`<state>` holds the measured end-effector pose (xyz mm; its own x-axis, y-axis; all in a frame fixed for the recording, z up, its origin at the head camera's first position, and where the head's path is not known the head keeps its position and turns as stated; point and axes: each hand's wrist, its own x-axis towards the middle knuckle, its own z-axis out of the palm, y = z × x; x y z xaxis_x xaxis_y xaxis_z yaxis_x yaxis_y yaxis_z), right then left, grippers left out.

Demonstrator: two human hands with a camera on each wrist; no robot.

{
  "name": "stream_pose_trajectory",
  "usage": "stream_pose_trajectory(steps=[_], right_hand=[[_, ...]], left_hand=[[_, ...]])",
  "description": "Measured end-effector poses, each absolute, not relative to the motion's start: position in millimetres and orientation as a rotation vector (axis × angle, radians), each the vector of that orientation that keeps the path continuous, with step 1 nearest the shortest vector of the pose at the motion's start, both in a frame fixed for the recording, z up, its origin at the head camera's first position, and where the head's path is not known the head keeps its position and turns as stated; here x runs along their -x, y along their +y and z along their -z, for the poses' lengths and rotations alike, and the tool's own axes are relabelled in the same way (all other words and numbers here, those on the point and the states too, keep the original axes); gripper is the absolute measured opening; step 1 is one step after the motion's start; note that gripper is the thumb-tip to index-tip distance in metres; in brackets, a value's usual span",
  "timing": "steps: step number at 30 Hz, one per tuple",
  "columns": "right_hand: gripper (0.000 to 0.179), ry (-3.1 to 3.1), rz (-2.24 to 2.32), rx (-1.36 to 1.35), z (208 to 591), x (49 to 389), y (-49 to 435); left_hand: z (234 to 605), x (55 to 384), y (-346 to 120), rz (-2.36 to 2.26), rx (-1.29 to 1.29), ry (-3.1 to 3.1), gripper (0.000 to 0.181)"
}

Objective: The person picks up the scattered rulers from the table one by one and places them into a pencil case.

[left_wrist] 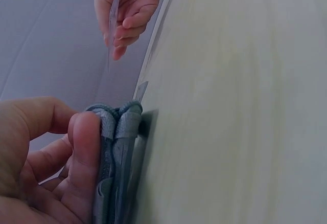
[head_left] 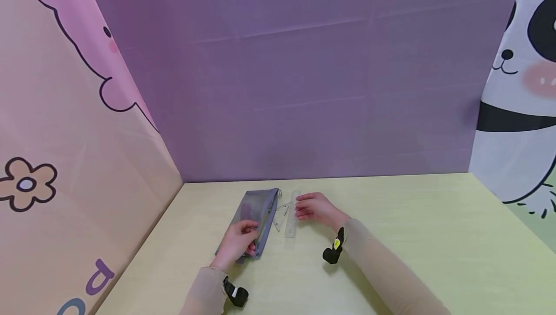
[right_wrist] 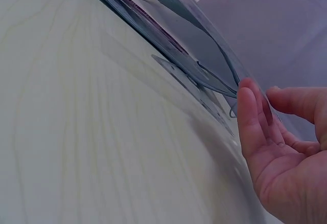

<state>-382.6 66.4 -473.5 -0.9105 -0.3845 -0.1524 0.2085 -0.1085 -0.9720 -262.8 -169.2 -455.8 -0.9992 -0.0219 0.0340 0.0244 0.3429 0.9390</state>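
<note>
A grey-blue see-through zip pouch lies slanted on the table. My left hand pinches its near right edge, by the zip end in the left wrist view. Seen from the right wrist, the pouch mouth gapes. In my right hand is a clear straight ruler, pinched at its right edge between thumb and fingers. It is raised over the table, right of the pouch. Between pouch and ruler lies a clear set square, also visible as a thin plate below my right hand.
The pale wood-grain table ends at a purple cloth wall. A printed panel borders it on the left, and a panda panel on the right. Black wrist cameras sit on both wrists.
</note>
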Motion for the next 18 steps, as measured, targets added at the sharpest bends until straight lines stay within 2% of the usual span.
stream_pose_trajectory(steps=[18], right_hand=[[0.032,1.734,2.066,0.246,469.0,377.3,17.0]], left_hand=[[454.6,262.6,-170.6,1.787,0.017,-2.545,0.029]])
